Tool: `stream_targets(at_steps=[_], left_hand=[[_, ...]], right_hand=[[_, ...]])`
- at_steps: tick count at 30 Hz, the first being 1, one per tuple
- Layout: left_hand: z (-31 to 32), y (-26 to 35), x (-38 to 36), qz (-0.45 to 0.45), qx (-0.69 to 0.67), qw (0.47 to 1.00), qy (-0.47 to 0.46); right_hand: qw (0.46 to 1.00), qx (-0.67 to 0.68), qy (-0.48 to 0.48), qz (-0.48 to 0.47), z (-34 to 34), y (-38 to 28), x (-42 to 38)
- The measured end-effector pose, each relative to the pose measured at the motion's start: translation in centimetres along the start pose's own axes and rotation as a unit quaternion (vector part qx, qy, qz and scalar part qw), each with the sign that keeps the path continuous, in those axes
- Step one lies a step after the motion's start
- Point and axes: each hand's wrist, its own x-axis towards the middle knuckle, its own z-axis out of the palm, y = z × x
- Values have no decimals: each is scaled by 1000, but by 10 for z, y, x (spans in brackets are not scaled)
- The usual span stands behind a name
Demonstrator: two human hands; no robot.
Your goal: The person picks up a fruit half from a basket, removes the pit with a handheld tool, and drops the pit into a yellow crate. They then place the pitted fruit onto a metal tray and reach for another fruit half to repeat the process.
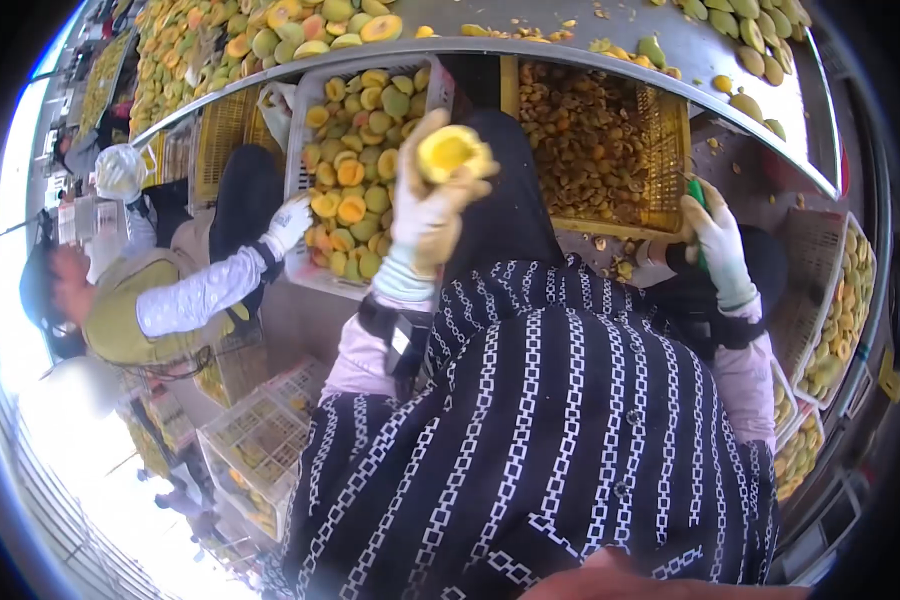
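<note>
My gloved left hand (422, 215) is raised over a white crate (295, 180) and grips a hollowed yellow peach half (450, 153), its cut side facing up. Halved fruit (350, 208), yellow-green and orange, fills that crate. On the other side, my gloved right hand (715, 240) is closed round a tool with a green handle (696, 192); its working end is too thin to make out. Left of that hand stands a yellow crate (670, 150) with brown pits and scraps (585, 140) in it.
A metal table (560, 22) with piled fruit runs across the front. At left sits a co-worker (150, 310), one gloved hand (288, 224) at the white crate's edge. Crates of fruit (835, 310) stand at right, and stacked crates (260, 440) stand behind at left.
</note>
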Motion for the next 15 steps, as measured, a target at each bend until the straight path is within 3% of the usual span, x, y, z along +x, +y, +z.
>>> stream_targets(at_steps=[2,4,5,6,8,10,12,15], left_hand=[[-68,-15,-6,6,112,986,122],[-147,-38,-17,-31,293,937,186],[-163,-37,-22,-94,467,856,200],[-175,-34,-29,-148,624,740,203],[-210,-45,-32,-130,679,704,166],[-171,-22,-8,-152,410,875,206],[-150,-17,30,-96,307,930,176],[-22,11,91,-30,272,955,112]], right_hand=[[1000,-13,24,8,-15,4,2],[999,-19,32,8,-26,-1,3],[999,-15,35,3,-31,-1,6],[999,-11,43,1,-33,-2,8],[998,12,57,-7,-39,-7,10],[996,77,53,1,-43,-17,13],[995,91,25,-9,-52,-19,19],[987,159,11,-16,-63,-10,33]])
